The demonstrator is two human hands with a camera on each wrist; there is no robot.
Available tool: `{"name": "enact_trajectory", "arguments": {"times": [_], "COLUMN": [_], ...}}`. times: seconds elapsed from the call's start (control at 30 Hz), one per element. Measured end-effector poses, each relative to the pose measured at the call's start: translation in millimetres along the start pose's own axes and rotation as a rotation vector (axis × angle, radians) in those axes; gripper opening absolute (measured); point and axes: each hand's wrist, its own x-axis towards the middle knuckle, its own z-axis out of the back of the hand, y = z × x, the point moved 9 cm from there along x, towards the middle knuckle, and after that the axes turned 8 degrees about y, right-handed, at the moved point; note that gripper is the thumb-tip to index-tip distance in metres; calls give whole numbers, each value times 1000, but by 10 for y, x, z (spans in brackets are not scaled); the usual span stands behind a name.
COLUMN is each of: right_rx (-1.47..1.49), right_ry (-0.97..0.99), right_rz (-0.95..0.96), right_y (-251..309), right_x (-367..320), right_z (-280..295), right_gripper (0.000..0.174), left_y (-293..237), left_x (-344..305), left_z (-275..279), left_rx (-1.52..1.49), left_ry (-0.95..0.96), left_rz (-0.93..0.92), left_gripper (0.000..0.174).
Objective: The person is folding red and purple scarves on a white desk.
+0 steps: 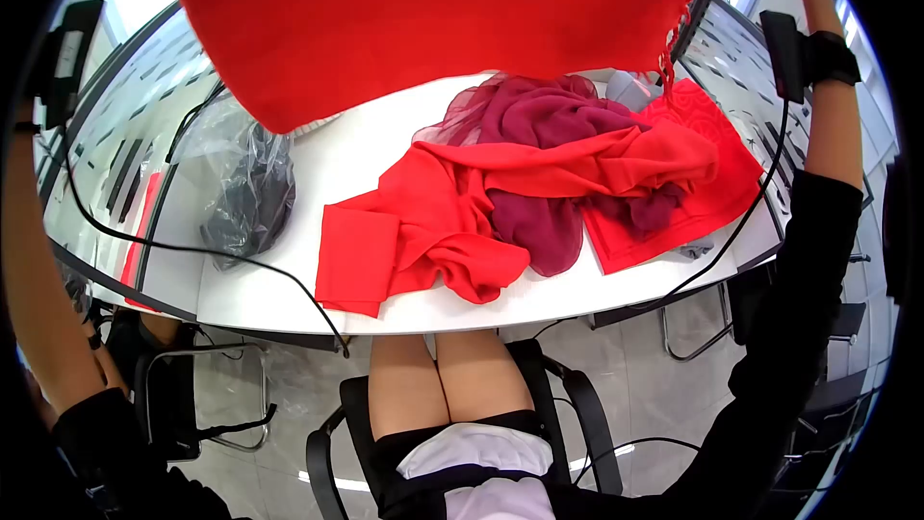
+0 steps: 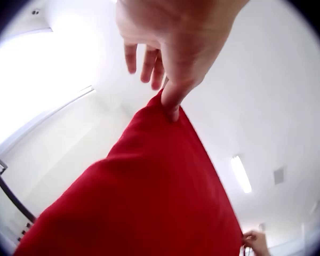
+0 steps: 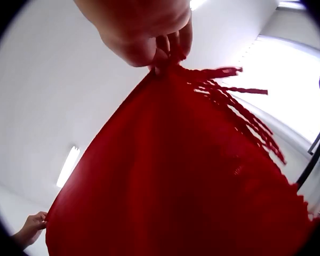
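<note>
A red fringed cloth (image 1: pixel 433 10) hangs raised and spread between both hands, above the table. In the left wrist view the left hand (image 2: pixel 178 42) pinches one corner of the cloth (image 2: pixel 144 181) between thumb and finger, its other fingers loose. The right hand (image 3: pixel 149 32) pinches another corner of the cloth (image 3: pixel 144 160) by the fringe, seen in the right wrist view. Both hands are outside the head view, where the raised forearms show at either side.
On the white table (image 1: pixel 260 289) lie a bright red cloth (image 1: pixel 443 193), a dark magenta cloth (image 1: pixel 539 125) and a red patterned cloth (image 1: pixel 616 246). A clear plastic bag with dark contents (image 1: pixel 255 193) is at the left. Cables run from both wrist cameras. Another person's arm shows at lower left.
</note>
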Motion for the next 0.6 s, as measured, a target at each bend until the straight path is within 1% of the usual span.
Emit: {"name": "enact_trajectory", "arguments": {"times": [0.03,0.1,0.13,0.17,0.23,0.27,0.3,0.33,0.37,0.4,0.43,0.5,0.53,0.6], "right_rx": [70,160,95,104,123,159,194,160,174,181,188,342,418,517], "right_ry": [98,435,536,628,686,699,711,657,619,518,413,180,69,141], "right_rz": [-91,-132,-198,-101,-189,-170,-149,-48,-173,-220,-262,-212,-191,-367], "right_y": [-6,-134,-149,-17,-112,-146,-190,-194,-89,-97,-127,-133,-129,-53], "right_x": [20,-15,-75,-200,-344,-407,-470,-509,-618,-671,-706,-730,-767,-1012], "right_z": [-32,-310,-438,-522,-747,-860,-984,-1071,-1040,-1045,-1033,-881,-785,-688], "right_gripper": [12,13,14,12,10,9,8,8,8,7,7,8,9,11], "left_y": [95,3,-56,-90,-47,54,314,575,702,673,629,391,298,187], "left_x": [85,6,-90,-206,-446,-509,-552,-586,-643,-693,-762,-936,-997,-1165], "left_z": [74,-70,-159,-275,-543,-663,-827,-1000,-1154,-1142,-1136,-916,-868,-768], "left_rx": [3,-238,-357,-336,-211,-154,-100,-44,12,18,28,-4,-38,-110], "left_ry": [12,185,273,366,513,510,505,502,501,324,264,-19,-4,37], "left_rz": [-19,11,29,48,147,122,97,70,42,-23,14,94,134,216], "left_gripper": [22,23,24,25,31,29,27,26,26,37,36,38,35,31]}}
